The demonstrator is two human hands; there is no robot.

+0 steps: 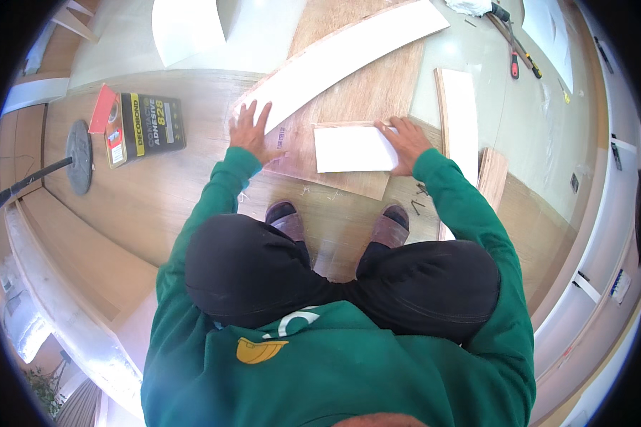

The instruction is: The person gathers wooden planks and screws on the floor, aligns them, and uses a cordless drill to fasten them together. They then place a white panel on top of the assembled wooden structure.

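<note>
My left hand (251, 135), fingers spread, touches the near left end of a long white-faced board (349, 51) that lies slantwise. My right hand (406, 144) grips the right end of a short white panel (355, 149), with its fingers over the far right corner. Under both pieces lies a brown plywood sheet (363, 92). The underside of the short panel is hidden.
A black, yellow and red rectangular tin (153, 122) stands at the left, near a round grey base (80, 156). Another white-faced strip (461, 117) and a wood offcut (493, 174) lie at the right. Screwdrivers (514, 64) lie beyond. Small dark fasteners (417, 205) lie near my right foot.
</note>
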